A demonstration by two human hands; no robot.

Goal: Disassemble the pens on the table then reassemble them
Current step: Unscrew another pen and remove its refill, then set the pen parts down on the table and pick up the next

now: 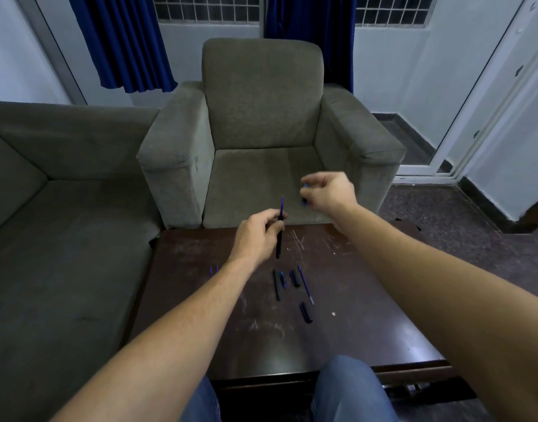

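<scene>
Head view looks down over a dark, scratched wooden table, with both bare arms stretched forward. Left hand is raised above the far part of the table. Its fingers and thumb curl round a black pen barrel held nearly upright. A thin blue refill sticks out of the barrel's top, above the fingers. Right hand hovers higher and to the right, apart from the left, in front of the grey armchair. Its fingertips pinch a small blue piece — blur hides which part it is.

On the table below the hands lies a cluster of loose parts:
- a second black barrel
- a short black-and-blue piece just beside it
- a black cap
- a loose blue refill lying slantwise
- another black cap nearer the person

Two small blue tips show just beyond the left forearm. A grey sofa stands to the left — blue curtains hang behind.
</scene>
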